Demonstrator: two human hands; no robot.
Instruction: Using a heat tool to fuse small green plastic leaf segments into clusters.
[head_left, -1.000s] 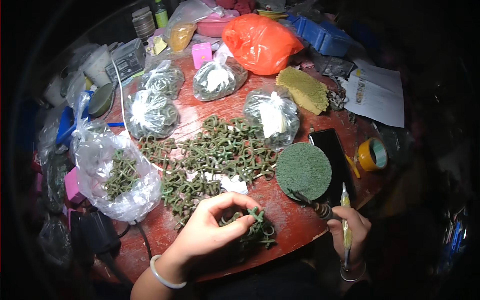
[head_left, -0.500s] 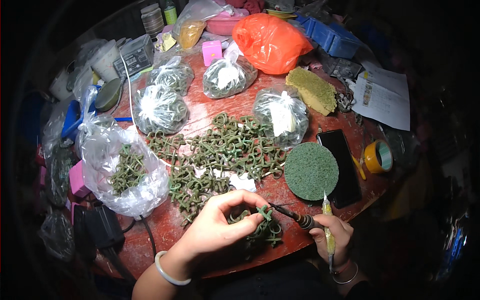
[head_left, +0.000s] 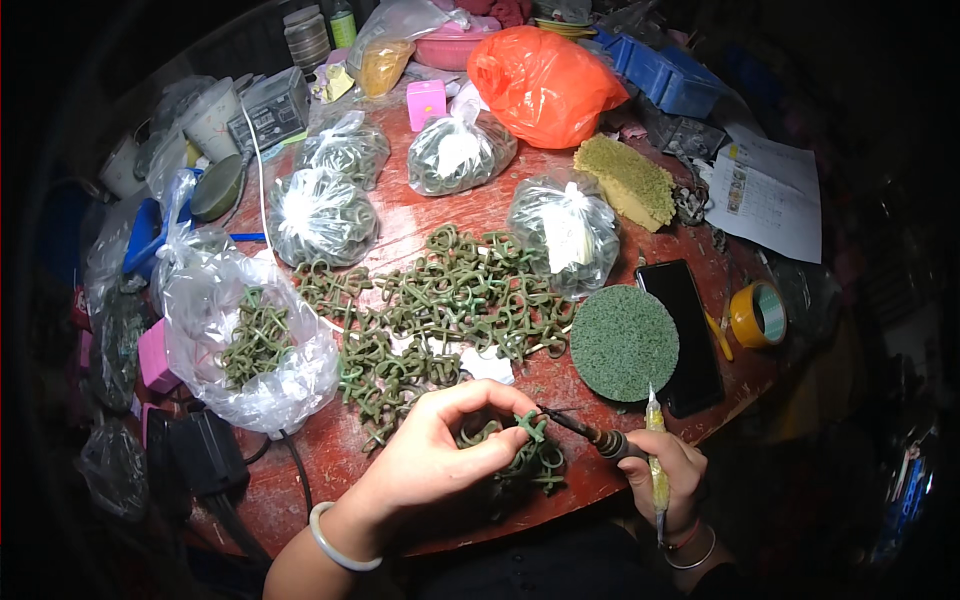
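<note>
Thumb and index finger of my left hand [head_left: 440, 445] pinch a small green ring-like piece [head_left: 533, 427], waxy in look. My right hand [head_left: 675, 470] is closed around a soldering-iron-like tool [head_left: 607, 441] with a dark handle. Its thin tip meets or nearly meets the piece; I cannot tell which. Also in that hand, a slim pick with a yellow wrapped handle [head_left: 658, 480] points upward. More green pieces [head_left: 548, 463] lie just under my left fingertips, partly hidden. A big heap of similar looped pieces [head_left: 470, 295] spreads beyond my hands.
A round green textured disc [head_left: 625, 343] overlaps a black phone [head_left: 690, 375], with yellow tape [head_left: 757, 313] to its right. Knotted clear bags [head_left: 322, 220] of pieces stand behind the heap. An open plastic bag [head_left: 300, 395] is at left, near black cables [head_left: 300, 475]. An orange-red bag [head_left: 545, 85] sits farther back.
</note>
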